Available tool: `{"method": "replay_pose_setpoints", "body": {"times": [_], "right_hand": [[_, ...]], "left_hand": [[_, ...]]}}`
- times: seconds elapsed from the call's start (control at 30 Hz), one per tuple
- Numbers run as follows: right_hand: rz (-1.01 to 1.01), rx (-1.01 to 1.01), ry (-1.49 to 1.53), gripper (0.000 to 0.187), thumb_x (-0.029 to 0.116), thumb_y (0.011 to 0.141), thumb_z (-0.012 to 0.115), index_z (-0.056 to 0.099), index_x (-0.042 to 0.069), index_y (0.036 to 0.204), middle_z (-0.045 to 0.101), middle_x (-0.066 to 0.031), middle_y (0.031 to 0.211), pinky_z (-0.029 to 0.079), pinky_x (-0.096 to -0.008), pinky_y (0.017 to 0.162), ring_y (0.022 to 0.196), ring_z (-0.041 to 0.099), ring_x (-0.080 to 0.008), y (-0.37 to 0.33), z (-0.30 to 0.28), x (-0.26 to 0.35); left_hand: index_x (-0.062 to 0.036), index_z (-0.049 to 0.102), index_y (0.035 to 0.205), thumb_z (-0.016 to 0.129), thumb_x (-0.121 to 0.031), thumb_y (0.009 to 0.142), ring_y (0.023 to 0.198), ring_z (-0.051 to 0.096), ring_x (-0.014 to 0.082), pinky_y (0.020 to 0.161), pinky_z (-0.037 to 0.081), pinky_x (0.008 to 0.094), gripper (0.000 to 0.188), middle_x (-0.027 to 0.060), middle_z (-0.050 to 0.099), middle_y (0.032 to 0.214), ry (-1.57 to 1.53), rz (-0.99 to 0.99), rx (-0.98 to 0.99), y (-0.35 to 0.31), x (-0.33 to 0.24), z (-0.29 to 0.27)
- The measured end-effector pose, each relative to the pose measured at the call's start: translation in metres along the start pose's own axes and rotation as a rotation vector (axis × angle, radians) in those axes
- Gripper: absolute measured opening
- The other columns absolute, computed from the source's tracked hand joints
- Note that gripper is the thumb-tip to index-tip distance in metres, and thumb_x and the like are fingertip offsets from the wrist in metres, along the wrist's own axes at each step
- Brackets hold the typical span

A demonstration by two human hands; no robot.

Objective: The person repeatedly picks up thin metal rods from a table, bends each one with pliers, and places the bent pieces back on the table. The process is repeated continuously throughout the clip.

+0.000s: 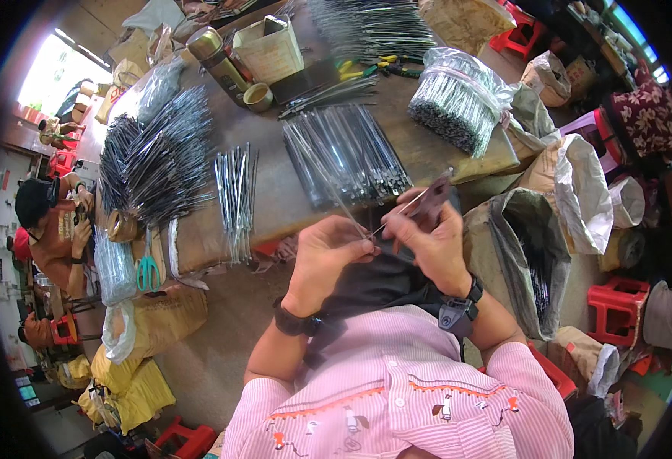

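My left hand [322,256] pinches a long, thin metal strip [341,200] between thumb and fingers; its free end slants up over the table. Close beside it, my right hand [432,243] is closed around a flat, reddish-brown piece [432,200] with a small hole near its tip. I cannot make out what kind of thing that is. A short, thin metal length shows between the thumb and fingers there, and both hands' fingertips nearly meet. Just beyond, a flat bundle of metal strips [347,153] with small heads lies at the table's near edge.
On the wooden table [271,206] lie a small row of strips [235,195], a large dark pile [156,153] and a plastic-wrapped bundle [458,103]. A flask [219,65] and yellow-handled pliers [385,67] stand farther back. An open sack [515,260] is at my right. Another person [56,229] sits left.
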State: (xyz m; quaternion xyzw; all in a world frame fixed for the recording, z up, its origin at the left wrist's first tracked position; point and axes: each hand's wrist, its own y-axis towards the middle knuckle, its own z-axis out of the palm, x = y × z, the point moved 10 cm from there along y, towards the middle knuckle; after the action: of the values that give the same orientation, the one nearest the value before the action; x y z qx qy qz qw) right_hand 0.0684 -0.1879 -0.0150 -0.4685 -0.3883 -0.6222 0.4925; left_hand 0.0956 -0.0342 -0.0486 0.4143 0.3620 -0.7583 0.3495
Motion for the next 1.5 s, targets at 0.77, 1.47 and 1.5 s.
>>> {"method": "replay_pose_setpoints", "body": {"times": [0.77, 1.47, 1.5], "right_hand": [[0.277, -0.046, 0.126, 0.018, 0.009, 0.089, 0.068, 0.061, 0.0, 0.103, 0.068, -0.0098, 0.085, 0.053, -0.025, 0.062, 0.067, 0.064, -0.0135, 0.013, -0.021, -0.039], [0.299, -0.053, 0.156, 0.023, 0.021, 0.093, 0.06, 0.064, -0.002, 0.094, 0.067, -0.0102, 0.088, 0.052, -0.0279, 0.065, 0.072, 0.064, -0.0158, 0.005, -0.039, -0.058], [0.39, -0.113, 0.337, 0.026, 0.022, 0.093, 0.058, 0.064, -0.003, 0.093, 0.067, -0.0133, 0.09, 0.053, -0.0295, 0.069, 0.073, 0.064, -0.0181, 0.001, -0.044, -0.067]], "left_hand": [[-0.0024, 0.052, 0.113, 0.059, -0.011, 0.091, 0.084, 0.064, 0.0174, 0.07, 0.053, 0.0287, 0.025, 0.0064, 0.059, 0.097, -0.125, -0.223, 0.237, -0.002, 0.01, 0.038], [-0.0028, 0.062, 0.1, 0.069, -0.008, 0.085, 0.059, 0.052, 0.0067, 0.051, 0.039, 0.018, 0.017, -0.0002, 0.061, 0.079, -0.084, -0.258, 0.008, 0.026, 0.045, 0.003], [-0.0023, 0.062, 0.102, 0.069, -0.007, 0.085, 0.059, 0.051, 0.0055, 0.05, 0.038, 0.0176, 0.018, -0.0003, 0.061, 0.08, -0.072, -0.225, 0.014, 0.025, 0.04, 0.005]]}}
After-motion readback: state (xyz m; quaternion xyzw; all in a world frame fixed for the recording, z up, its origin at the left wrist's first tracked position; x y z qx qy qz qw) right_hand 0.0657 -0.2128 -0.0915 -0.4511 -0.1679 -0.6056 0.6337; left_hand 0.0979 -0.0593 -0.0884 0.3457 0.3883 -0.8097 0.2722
